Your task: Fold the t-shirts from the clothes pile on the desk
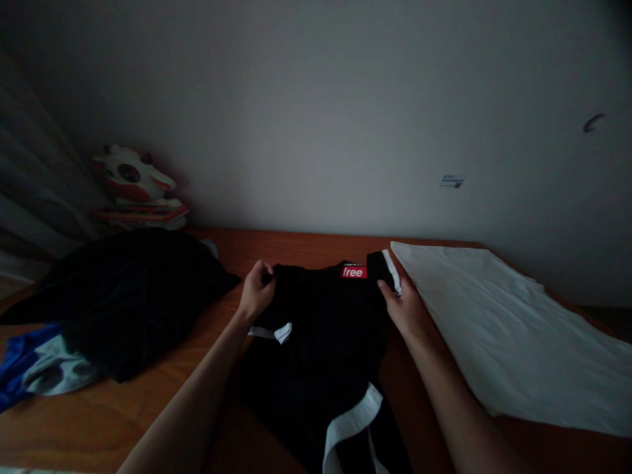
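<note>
A black garment (320,336) with white stripes and a red label reading "free" (353,272) lies on the wooden table (123,421) in front of me. My left hand (255,293) pinches the garment's upper left corner, fingers closed on the cloth. At the upper right corner, my right hand (405,306) grips the fabric next to a white-striped sleeve edge (390,266). Both forearms reach in from the bottom of the view.
A heap of black cloth (128,296) lies at the left, over blue and pale fabric (34,368). A white sheet or garment (503,329) is spread at the right. A red and white toy figure (133,187) stands against the wall at the back left.
</note>
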`<state>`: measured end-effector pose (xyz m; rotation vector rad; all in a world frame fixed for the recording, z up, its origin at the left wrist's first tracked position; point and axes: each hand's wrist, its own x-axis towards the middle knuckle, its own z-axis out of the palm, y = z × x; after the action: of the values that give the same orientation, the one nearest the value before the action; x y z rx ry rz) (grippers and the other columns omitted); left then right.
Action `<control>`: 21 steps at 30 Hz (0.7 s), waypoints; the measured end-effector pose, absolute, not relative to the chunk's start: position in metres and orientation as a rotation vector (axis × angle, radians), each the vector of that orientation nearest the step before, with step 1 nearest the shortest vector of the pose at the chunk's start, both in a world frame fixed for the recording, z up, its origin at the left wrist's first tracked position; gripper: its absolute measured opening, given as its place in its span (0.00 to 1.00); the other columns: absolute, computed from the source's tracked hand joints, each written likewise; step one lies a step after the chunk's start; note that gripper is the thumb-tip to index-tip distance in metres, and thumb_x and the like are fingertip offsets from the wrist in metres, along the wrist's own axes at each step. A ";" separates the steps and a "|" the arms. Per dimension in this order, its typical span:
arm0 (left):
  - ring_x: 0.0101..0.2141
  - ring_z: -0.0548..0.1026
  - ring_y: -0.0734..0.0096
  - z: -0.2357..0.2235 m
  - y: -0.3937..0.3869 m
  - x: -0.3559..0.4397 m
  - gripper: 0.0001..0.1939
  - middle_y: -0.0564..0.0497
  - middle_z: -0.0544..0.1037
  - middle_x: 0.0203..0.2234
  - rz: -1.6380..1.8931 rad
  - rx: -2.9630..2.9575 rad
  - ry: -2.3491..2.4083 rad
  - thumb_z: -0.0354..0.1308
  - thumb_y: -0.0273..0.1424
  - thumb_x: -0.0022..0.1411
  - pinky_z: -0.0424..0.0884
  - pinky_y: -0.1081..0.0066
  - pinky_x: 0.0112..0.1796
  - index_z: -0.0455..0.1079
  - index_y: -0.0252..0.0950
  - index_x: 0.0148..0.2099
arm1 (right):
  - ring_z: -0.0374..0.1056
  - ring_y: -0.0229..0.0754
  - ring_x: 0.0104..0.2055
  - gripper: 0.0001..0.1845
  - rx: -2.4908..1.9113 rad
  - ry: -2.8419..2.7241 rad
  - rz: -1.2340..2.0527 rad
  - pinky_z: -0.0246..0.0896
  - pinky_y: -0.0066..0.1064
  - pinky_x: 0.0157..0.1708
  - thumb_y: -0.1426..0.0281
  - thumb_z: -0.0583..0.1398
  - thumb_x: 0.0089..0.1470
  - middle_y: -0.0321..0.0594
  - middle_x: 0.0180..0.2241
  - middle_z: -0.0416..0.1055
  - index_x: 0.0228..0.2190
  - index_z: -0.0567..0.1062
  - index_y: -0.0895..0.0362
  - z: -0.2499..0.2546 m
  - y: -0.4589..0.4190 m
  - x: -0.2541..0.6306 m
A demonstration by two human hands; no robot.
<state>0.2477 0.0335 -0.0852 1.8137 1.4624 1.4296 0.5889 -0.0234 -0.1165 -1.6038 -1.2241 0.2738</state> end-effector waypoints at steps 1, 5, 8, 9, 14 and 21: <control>0.35 0.74 0.66 -0.084 0.034 0.248 0.07 0.53 0.73 0.29 1.594 1.765 1.434 0.55 0.30 0.49 0.70 0.68 0.41 0.60 0.42 0.32 | 0.75 0.51 0.40 0.17 -1.481 -1.153 0.275 0.67 0.38 0.40 0.52 0.60 0.50 0.46 0.37 0.80 0.34 0.72 0.51 -0.114 -0.024 0.588; 0.44 0.78 0.62 -0.087 0.037 0.241 0.16 0.49 0.78 0.39 1.802 1.730 1.330 0.54 0.28 0.51 0.70 0.63 0.50 0.63 0.41 0.45 | 0.74 0.51 0.47 0.08 -1.138 -1.090 0.305 0.66 0.42 0.49 0.60 0.60 0.46 0.40 0.38 0.80 0.29 0.70 0.50 -0.111 -0.025 0.591; 0.43 0.78 0.56 -0.097 0.040 0.233 0.18 0.47 0.79 0.38 1.561 1.971 1.518 0.54 0.27 0.50 0.70 0.58 0.50 0.69 0.40 0.45 | 0.74 0.50 0.36 0.11 -1.365 -1.101 0.301 0.66 0.38 0.38 0.57 0.56 0.49 0.38 0.26 0.77 0.24 0.71 0.50 -0.112 -0.029 0.598; 0.42 0.77 0.54 -0.100 0.041 0.231 0.17 0.46 0.79 0.37 1.479 2.056 1.574 0.55 0.28 0.50 0.70 0.57 0.50 0.71 0.39 0.45 | 0.73 0.50 0.33 0.15 -1.460 -1.131 0.294 0.65 0.37 0.35 0.55 0.54 0.52 0.39 0.24 0.76 0.23 0.71 0.51 -0.112 -0.030 0.599; 0.41 0.73 0.52 -0.107 0.044 0.230 0.14 0.45 0.76 0.36 1.290 2.282 1.675 0.56 0.30 0.53 0.70 0.55 0.48 0.76 0.38 0.42 | 0.77 0.52 0.37 0.24 -1.651 -1.492 0.102 0.66 0.39 0.41 0.45 0.58 0.55 0.43 0.31 0.81 0.35 0.80 0.51 -0.107 -0.037 0.591; 0.41 0.72 0.59 -0.099 0.036 0.240 0.06 0.47 0.73 0.37 1.712 2.187 1.514 0.55 0.28 0.61 0.72 0.61 0.44 0.73 0.40 0.39 | 0.75 0.52 0.43 0.10 -1.725 -1.958 -0.010 0.64 0.44 0.47 0.62 0.63 0.55 0.39 0.39 0.82 0.40 0.82 0.46 -0.115 -0.033 0.589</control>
<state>0.2399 0.0360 -0.0986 2.1865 1.5140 1.7121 0.5891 -0.0329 -0.1152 -1.7247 -1.9580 -0.0104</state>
